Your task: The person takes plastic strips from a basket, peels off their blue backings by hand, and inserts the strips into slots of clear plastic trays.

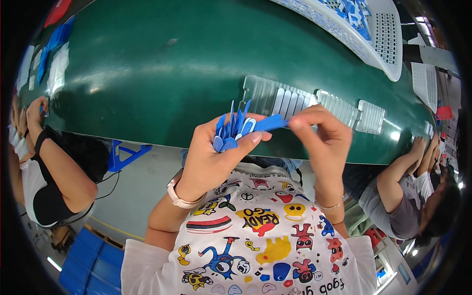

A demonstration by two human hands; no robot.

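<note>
My left hand (212, 150) is closed round a bunch of flat blue and white strips (232, 129) with rounded ends, which fan out above the fingers. From this bunch a blue strip (271, 123) points to the right. Its far end is pinched between the thumb and fingers of my right hand (325, 137). Just beyond my hands lies a clear plastic slotted tray (257, 91), with several white strips (290, 101) side by side in its slots. A second clear tray (340, 105) and a smaller one (371, 117) lie to the right, the second partly hidden by my right hand.
A white perforated basket (388, 42) with blue and white strips stands at the far right of the green table (147, 64). Clear bags (60, 69) and blue pieces (59, 35) lie at the left end. People sit at both sides, a bent arm (69, 172) at the left.
</note>
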